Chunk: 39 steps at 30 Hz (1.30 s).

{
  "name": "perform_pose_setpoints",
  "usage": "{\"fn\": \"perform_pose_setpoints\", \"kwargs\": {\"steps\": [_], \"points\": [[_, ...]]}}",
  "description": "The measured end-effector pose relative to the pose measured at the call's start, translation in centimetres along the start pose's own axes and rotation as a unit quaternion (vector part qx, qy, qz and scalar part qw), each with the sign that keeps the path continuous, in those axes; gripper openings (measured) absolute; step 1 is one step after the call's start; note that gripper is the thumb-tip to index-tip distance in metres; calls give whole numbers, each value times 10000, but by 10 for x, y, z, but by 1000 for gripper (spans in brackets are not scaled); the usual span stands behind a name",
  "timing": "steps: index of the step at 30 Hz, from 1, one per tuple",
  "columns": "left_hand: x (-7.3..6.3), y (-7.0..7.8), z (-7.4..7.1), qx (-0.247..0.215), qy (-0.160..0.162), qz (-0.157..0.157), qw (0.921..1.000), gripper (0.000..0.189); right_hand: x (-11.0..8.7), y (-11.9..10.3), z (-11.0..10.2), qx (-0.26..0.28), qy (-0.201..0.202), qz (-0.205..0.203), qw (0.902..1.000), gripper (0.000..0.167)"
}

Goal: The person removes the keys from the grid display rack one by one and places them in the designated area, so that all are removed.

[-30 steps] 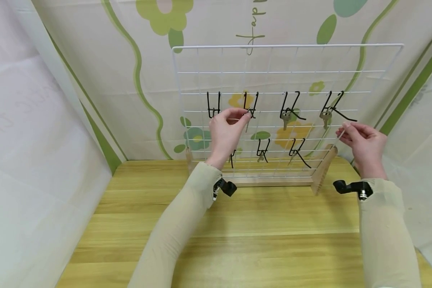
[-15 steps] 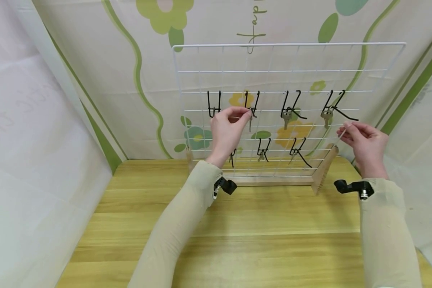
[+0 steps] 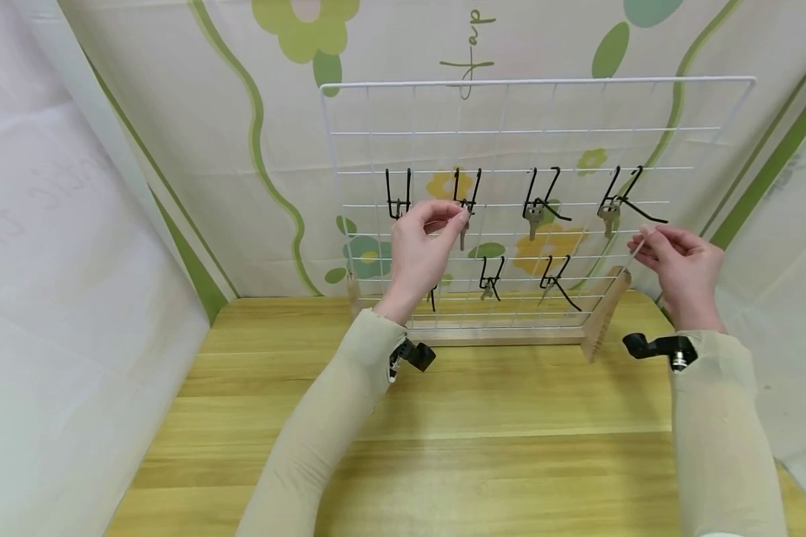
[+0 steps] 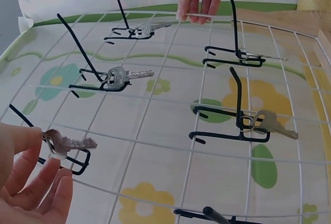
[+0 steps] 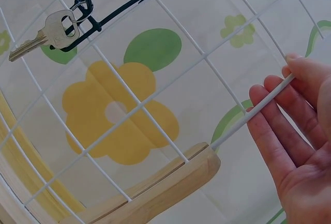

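At the second upper hook from the left, my left hand pinches the small ring of a silver key between thumb and fingers. That key hangs down beside the black hook, its ring partly hidden by the fingertips. My right hand grips the right side wire of the white grid rack, just above its wooden foot. In the right wrist view, thumb and fingers lie on either side of this wire.
Other black hooks on the grid carry keys, among them an upper middle key and a far right key. Lower hooks hold a key too. The rack stands at the back of a wooden table, before a flowered cloth.
The key at my left fingertips has swung slightly and now hangs below the hook. My left wrist has shifted a little to the left. My right hand keeps its hold on the rack.
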<state>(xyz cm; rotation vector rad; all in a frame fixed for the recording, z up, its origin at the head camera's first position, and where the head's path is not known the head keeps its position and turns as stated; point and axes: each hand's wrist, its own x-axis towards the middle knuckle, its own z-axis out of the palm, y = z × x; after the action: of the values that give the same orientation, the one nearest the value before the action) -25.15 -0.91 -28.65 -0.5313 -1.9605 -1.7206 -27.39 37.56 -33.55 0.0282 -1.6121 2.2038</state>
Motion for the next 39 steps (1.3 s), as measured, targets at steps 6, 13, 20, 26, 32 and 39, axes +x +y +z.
{"fn": "perform_pose_setpoints", "kwargs": {"steps": [6,13,20,26,32,39], "points": [[0,3,-4,-126,68,-1,9999,9,1,0,-1,-12,-4,54,10000,38],[-6,9,-7,-175,22,129,9998,10,1,1,-1,-36,49,119,9999,37],[-10,16,-9,-319,25,264,9991,11,0,2,-1,-13,51,77,10000,37],[-13,28,-11,-539,-35,414,9977,12,1,2,-1,7,49,46,10000,35],[-20,39,-18,-599,-309,670,9955,12,2,2,-2,33,63,101,9999,37],[-38,29,-36,-219,-494,698,9961,9,2,2,-2,24,23,75,10000,36]]}}
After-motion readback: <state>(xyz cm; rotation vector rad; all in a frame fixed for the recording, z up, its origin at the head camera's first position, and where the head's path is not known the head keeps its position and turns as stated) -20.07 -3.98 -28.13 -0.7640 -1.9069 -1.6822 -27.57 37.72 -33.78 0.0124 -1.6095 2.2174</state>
